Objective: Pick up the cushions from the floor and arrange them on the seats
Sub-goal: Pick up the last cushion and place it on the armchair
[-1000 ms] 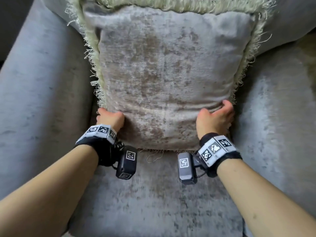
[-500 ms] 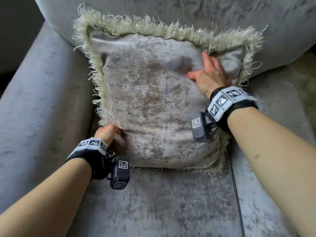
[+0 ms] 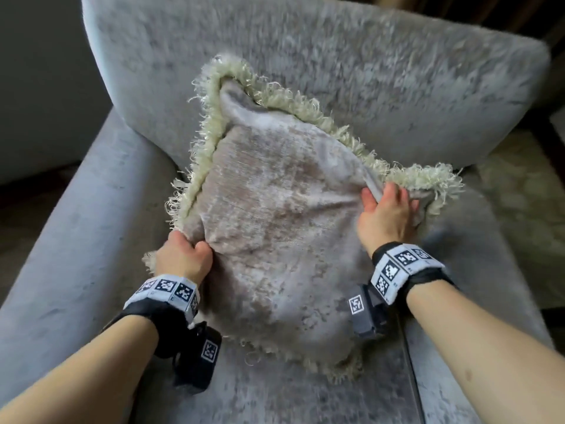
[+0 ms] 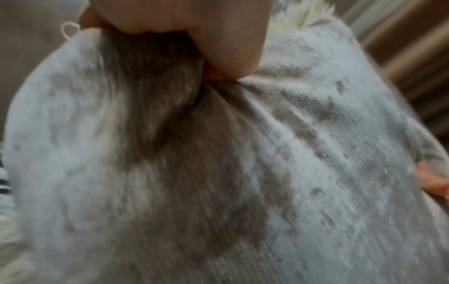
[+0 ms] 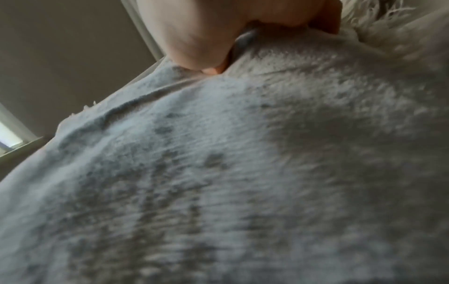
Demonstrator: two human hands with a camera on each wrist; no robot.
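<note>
A grey-beige velvet cushion (image 3: 275, 215) with a cream fringe stands tilted like a diamond on the grey sofa seat (image 3: 275, 399), leaning toward the back cushion (image 3: 336, 71). My left hand (image 3: 183, 255) grips its left corner, fingers curled into the fabric. My right hand (image 3: 386, 209) grips the right corner beside the fringe, thumb on the front face. The left wrist view shows the cushion (image 4: 218, 173) filling the frame, with my thumb pinching a fold. In the right wrist view the cushion (image 5: 218, 173) bulges below my hand.
The sofa's left armrest (image 3: 79, 224) rises beside the cushion. A seam (image 3: 409, 377) splits the seat at the right. A pale patterned rug (image 3: 526, 215) lies beyond the sofa's right side, and a dark floor (image 3: 27, 209) at the left.
The cushion has turned from standing square to standing on a corner. My right hand went from its upper face to gripping its right corner; the left hand kept hold and rose slightly.
</note>
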